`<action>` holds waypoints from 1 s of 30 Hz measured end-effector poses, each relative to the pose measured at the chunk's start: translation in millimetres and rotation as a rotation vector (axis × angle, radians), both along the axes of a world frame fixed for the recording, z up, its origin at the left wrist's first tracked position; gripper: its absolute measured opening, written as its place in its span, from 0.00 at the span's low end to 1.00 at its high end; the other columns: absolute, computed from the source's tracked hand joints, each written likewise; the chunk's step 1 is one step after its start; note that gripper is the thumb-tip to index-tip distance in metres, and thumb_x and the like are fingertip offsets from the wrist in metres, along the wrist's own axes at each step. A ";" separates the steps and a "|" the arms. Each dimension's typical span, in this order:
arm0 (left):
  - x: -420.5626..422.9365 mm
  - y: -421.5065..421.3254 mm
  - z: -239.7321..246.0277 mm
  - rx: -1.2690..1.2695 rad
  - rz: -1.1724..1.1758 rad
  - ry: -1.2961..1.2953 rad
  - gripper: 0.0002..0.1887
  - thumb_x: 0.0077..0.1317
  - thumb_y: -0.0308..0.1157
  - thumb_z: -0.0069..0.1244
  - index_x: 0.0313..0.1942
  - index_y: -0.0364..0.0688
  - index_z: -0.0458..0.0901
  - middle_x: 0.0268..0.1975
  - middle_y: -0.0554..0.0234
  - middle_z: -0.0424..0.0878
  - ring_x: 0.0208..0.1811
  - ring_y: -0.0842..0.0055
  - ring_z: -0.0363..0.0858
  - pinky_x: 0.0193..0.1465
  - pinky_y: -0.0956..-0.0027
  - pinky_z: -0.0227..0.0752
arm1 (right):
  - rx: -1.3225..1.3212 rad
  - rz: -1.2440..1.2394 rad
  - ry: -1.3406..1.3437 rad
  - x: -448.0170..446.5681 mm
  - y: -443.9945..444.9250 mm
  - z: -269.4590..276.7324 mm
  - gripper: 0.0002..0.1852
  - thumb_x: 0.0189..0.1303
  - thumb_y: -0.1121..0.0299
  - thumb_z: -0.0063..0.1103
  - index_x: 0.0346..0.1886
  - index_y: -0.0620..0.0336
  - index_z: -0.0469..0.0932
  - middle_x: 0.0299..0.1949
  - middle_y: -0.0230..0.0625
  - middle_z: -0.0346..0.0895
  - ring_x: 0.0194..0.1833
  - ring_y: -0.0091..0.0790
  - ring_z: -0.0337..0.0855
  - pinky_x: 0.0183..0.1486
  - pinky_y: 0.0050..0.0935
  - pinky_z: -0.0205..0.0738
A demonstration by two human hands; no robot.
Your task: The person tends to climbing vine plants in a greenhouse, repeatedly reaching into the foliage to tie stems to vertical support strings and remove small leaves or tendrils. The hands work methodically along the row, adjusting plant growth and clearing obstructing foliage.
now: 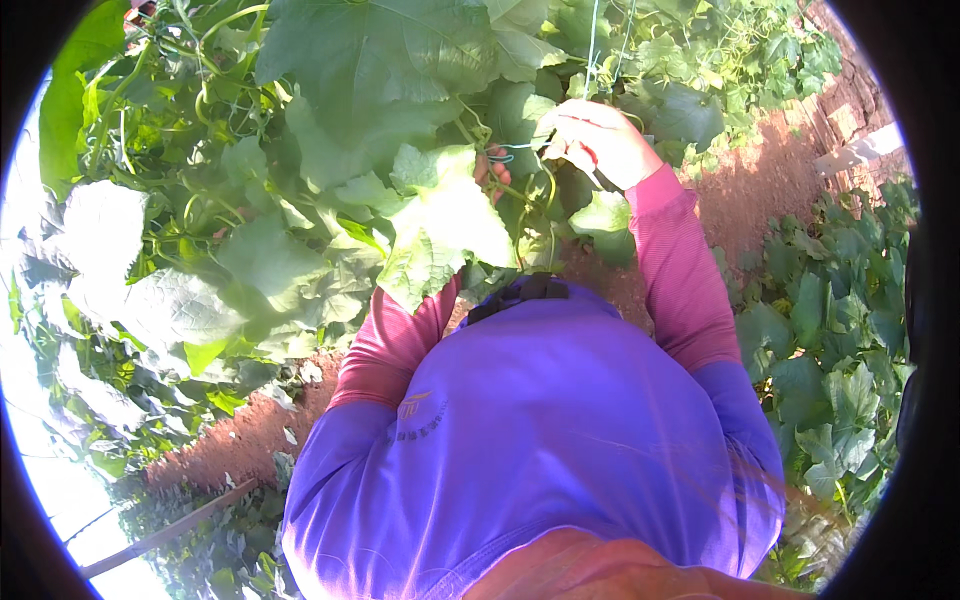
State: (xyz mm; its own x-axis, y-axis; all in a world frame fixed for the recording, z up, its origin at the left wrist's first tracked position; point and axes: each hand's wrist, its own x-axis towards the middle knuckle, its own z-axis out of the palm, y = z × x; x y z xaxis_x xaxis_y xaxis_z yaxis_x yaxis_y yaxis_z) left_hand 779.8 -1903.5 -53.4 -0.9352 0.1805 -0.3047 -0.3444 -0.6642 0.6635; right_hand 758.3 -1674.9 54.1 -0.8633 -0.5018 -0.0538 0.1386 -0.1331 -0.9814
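My right hand [596, 142], in a pink sleeve, is closed with thumb and fingers pinching a thin light-blue string [529, 145]. More string [592, 49] rises from beside this hand to the top of the view. My left hand [493, 169] is partly hidden behind a sunlit lobed leaf [450, 217]; its curled fingertips show at loops of the string, beside a green vine stem [514, 193]. Large leaves [375, 67] of the climbing plant hang to the left and above. How firmly the left fingers hold the string cannot be seen.
Dense vines [180, 135] fill the left side. Bare reddish soil [772, 180] runs between the plants, with more leafy plants [817, 330] at the right. A pale wooden post [862, 150] lies at the right edge, and a pole [172, 529] crosses the lower left.
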 end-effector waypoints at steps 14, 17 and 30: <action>11.7 2.2 -22.6 -0.626 -0.269 0.488 0.18 0.69 0.30 0.42 0.59 0.40 0.67 0.48 0.58 0.77 0.53 0.69 0.73 0.57 0.64 0.68 | 0.033 0.081 -0.121 -2.4 -4.0 -122.4 0.25 0.56 0.84 0.45 0.60 0.62 0.66 0.58 0.36 0.69 0.57 0.32 0.70 0.57 0.30 0.66; 22.7 -6.9 -7.2 -0.204 -0.240 0.427 0.23 0.68 0.31 0.45 0.62 0.41 0.62 0.52 0.58 0.74 0.56 0.73 0.70 0.56 0.67 0.66 | -0.157 0.269 -0.041 12.3 -10.9 -132.7 0.33 0.54 0.84 0.45 0.67 0.60 0.57 0.62 0.36 0.62 0.62 0.31 0.64 0.57 0.29 0.65; -18.3 -0.9 1.9 -0.061 -0.238 0.306 0.21 0.68 0.37 0.45 0.58 0.39 0.65 0.45 0.58 0.75 0.42 0.73 0.72 0.46 0.68 0.70 | 0.503 -0.256 0.659 1.1 -39.8 -53.0 0.18 0.53 0.63 0.64 0.48 0.55 0.76 0.54 0.37 0.69 0.61 0.40 0.63 0.61 0.36 0.61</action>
